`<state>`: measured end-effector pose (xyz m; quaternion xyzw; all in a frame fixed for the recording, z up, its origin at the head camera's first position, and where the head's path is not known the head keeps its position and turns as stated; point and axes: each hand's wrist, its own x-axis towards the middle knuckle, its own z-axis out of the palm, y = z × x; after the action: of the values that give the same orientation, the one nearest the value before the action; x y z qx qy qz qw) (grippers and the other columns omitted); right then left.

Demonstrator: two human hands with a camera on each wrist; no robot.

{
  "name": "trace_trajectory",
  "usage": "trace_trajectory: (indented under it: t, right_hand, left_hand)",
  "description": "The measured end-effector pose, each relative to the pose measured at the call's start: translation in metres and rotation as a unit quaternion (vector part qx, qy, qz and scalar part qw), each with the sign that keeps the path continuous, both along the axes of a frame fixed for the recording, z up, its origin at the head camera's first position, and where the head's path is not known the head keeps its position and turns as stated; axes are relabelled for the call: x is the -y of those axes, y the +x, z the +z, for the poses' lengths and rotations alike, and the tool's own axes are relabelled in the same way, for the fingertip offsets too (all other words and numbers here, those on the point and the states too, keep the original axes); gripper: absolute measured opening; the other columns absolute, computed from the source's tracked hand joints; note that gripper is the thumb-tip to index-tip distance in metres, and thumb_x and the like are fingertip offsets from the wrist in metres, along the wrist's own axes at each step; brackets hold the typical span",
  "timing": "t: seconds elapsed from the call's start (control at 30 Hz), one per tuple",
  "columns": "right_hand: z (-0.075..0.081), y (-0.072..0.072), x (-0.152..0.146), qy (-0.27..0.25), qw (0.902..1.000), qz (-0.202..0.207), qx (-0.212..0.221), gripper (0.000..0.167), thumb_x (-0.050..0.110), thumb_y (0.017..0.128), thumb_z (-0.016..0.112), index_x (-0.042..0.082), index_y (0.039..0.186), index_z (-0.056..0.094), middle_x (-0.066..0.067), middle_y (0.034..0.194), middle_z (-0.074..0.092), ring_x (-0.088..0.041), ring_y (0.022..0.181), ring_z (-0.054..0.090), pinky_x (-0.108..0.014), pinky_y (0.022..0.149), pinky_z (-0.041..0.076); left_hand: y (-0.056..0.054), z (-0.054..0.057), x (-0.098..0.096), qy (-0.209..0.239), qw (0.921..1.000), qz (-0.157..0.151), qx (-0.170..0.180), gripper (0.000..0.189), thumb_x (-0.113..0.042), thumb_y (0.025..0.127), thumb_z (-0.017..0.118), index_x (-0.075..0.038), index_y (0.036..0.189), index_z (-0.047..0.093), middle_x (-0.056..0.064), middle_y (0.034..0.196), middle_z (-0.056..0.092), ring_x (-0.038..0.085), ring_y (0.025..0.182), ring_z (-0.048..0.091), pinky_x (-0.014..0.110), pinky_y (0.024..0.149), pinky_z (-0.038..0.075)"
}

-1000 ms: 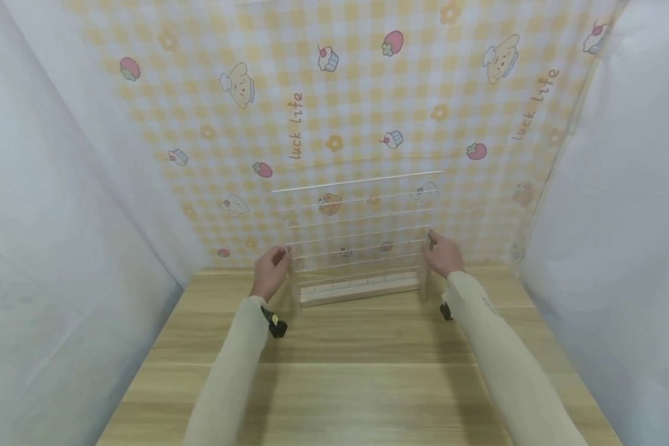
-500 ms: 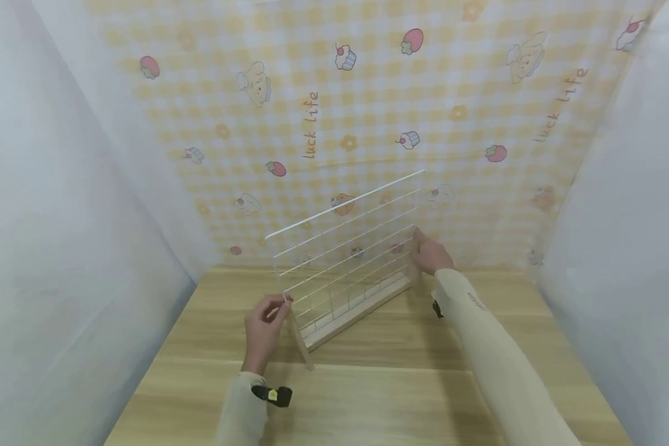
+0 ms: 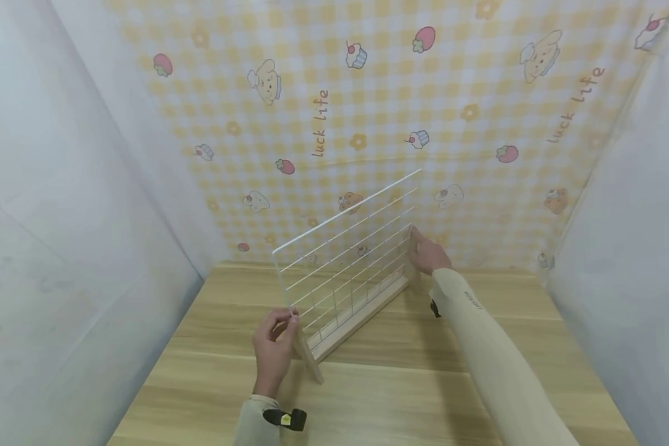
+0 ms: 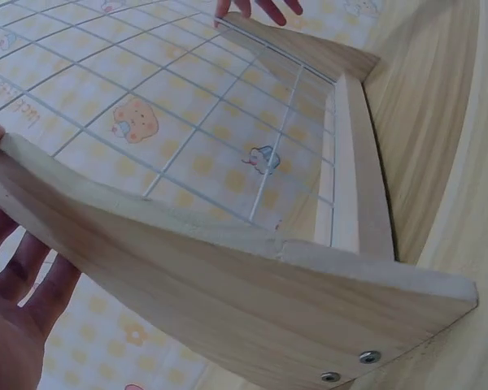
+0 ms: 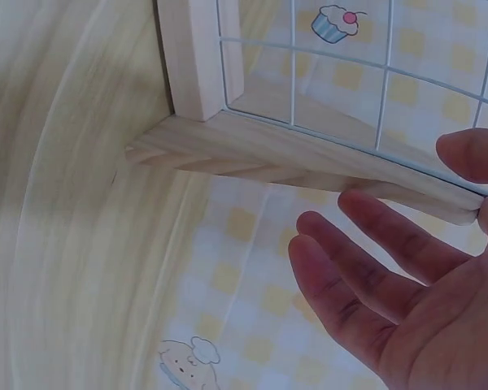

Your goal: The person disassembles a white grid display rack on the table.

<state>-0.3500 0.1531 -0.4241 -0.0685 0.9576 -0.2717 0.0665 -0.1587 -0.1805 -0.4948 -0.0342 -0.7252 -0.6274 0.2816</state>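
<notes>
Pale wood is pinched by the fingers of the left hand (image 3: 273, 353) and right hand (image 3: 429, 254) at the upper tips of the end panels (image 4: 228, 280), a two-ended hold that probably steadies the wire rack (image 3: 362, 316), which stands angled across the wooden surface (image 3: 390, 396).

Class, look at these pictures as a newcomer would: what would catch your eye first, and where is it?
Probably the yellow-and-white checked backdrop, with its cupcakes and strawberries, behind the wooden table. Next comes the white wire grid, standing slantwise on the table between two wooden side pieces. The left hand and right hand grip one side piece each.
</notes>
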Motion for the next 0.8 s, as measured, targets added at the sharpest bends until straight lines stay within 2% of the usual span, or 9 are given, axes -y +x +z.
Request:
trace_trajectory:
  t: [0.07,0.17,0.27,0.33,0.4,0.47,0.5,0.63,0.8]
  right_hand:
    - [0.001,0.001,0.0,0.0,1.0,-0.001,-0.002,0.069,0.027,0.102,0.038,0.014,0.162,0.005,-0.028,0.157,0.036,-0.032,0.07,0.058,-0.047,0.073,0.056]
    - [0.003,0.006,0.004,-0.01,0.9996,-0.013,-0.025,0.07,0.025,0.099,0.04,0.008,0.161,0.011,-0.031,0.15,0.046,-0.027,0.068,0.057,-0.047,0.077,0.056]
    - [0.0,0.015,0.014,-0.09,0.99,-0.064,-0.087,0.061,0.022,0.098,0.045,0.004,0.155,0.031,-0.031,0.13,0.062,-0.029,0.071,0.06,-0.049,0.08,0.057]
    - [-0.006,0.023,0.025,-0.187,0.9661,-0.102,-0.146,0.05,0.022,0.101,0.051,0.004,0.147,0.044,-0.027,0.118,0.068,-0.029,0.083,0.065,-0.048,0.086,0.058]
    - [-0.014,0.031,0.038,-0.288,0.9279,-0.119,-0.205,0.043,0.021,0.1,0.059,0.003,0.139,0.052,-0.024,0.112,0.07,-0.032,0.094,0.067,-0.049,0.087,0.058]
    - [-0.022,0.039,0.053,-0.359,0.8953,-0.113,-0.238,0.046,0.019,0.096,0.067,0.005,0.137,0.053,-0.02,0.117,0.068,-0.033,0.104,0.066,-0.049,0.09,0.057]
    - [-0.025,0.042,0.061,-0.378,0.8857,-0.108,-0.246,0.049,0.019,0.094,0.071,0.005,0.138,0.053,-0.019,0.118,0.067,-0.034,0.107,0.065,-0.05,0.09,0.057]
    - [-0.037,0.051,0.086,-0.39,0.8813,-0.099,-0.248,0.065,0.017,0.086,0.079,0.004,0.142,0.049,-0.019,0.127,0.062,-0.038,0.116,0.059,-0.055,0.095,0.053]
    - [-0.041,0.054,0.106,-0.398,0.8752,-0.125,-0.244,0.069,0.022,0.083,0.083,0.008,0.142,0.05,-0.018,0.129,0.061,-0.04,0.123,0.053,-0.056,0.099,0.046]
  left_hand:
    - [0.0,-0.001,-0.002,-0.001,0.9999,0.004,-0.012,0.008,-0.003,0.094,0.067,0.004,0.098,0.067,0.02,0.106,0.069,0.017,0.102,0.069,0.02,0.091,0.057]
    - [0.0,-0.002,-0.005,0.002,0.9996,0.012,-0.027,0.008,-0.003,0.094,0.067,0.004,0.098,0.068,0.019,0.106,0.068,0.016,0.101,0.069,0.021,0.093,0.057]
    - [-0.001,-0.003,-0.009,0.001,0.9987,0.024,-0.045,0.006,0.0,0.094,0.067,0.003,0.099,0.068,0.018,0.104,0.068,0.012,0.099,0.068,0.022,0.093,0.057]
    - [-0.001,-0.004,-0.011,-0.008,0.9978,0.036,-0.055,0.007,0.002,0.094,0.066,0.004,0.101,0.067,0.02,0.104,0.068,0.01,0.098,0.067,0.021,0.094,0.057]
    - [-0.001,-0.005,-0.014,-0.017,0.9968,0.052,-0.058,0.009,0.004,0.094,0.065,0.005,0.103,0.067,0.021,0.104,0.068,0.011,0.098,0.067,0.019,0.094,0.056]
    - [0.0,-0.004,-0.017,-0.023,0.9958,0.069,-0.056,0.011,0.005,0.094,0.064,0.007,0.104,0.066,0.023,0.105,0.068,0.014,0.098,0.068,0.018,0.095,0.055]
    - [0.001,-0.002,-0.019,-0.028,0.995,0.078,-0.056,0.011,0.006,0.094,0.063,0.008,0.105,0.065,0.024,0.105,0.068,0.017,0.098,0.068,0.017,0.095,0.054]
    - [0.007,0.01,-0.025,-0.014,0.9943,0.091,-0.055,0.011,0.01,0.093,0.062,0.013,0.103,0.065,0.025,0.104,0.068,0.022,0.097,0.068,0.018,0.095,0.054]
    - [0.013,0.025,-0.028,-0.012,0.9937,0.093,-0.061,0.012,0.009,0.093,0.063,0.014,0.103,0.065,0.029,0.104,0.069,0.01,0.098,0.066,0.018,0.095,0.054]
